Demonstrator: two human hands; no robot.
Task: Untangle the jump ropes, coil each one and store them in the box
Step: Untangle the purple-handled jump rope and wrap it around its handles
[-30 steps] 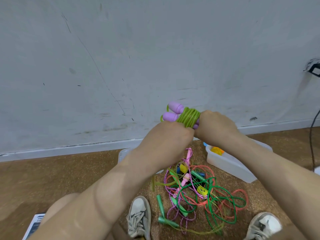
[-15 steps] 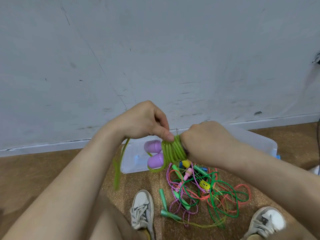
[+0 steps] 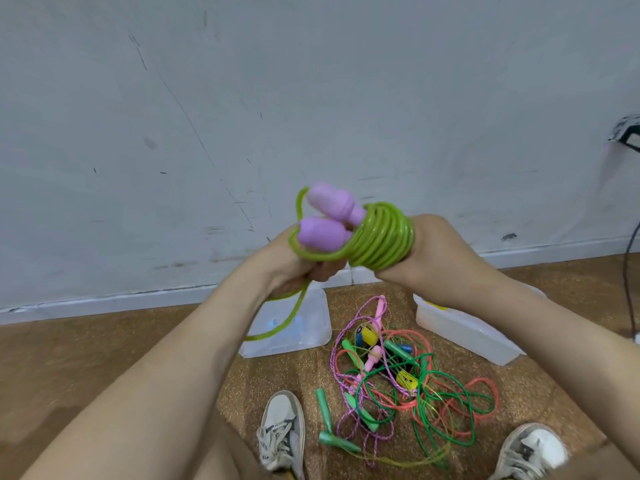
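The right hand (image 3: 440,251) has its fingers curled round the coiled green rope (image 3: 381,244) with purple handles (image 3: 320,237), held up in the air. The left hand (image 3: 294,268) grips the rope's loose end. On the floor (image 3: 104,358), the clear box (image 3: 464,336) has something yellow (image 3: 433,305) inside. The tangled ropes (image 3: 408,386) lie beside it.

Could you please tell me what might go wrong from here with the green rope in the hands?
The green rope is wound in turns round the purple handles; if the right hand eases its grip, they could spring apart. The free tail dangles from the left hand beside the tangled pile and might snag there.
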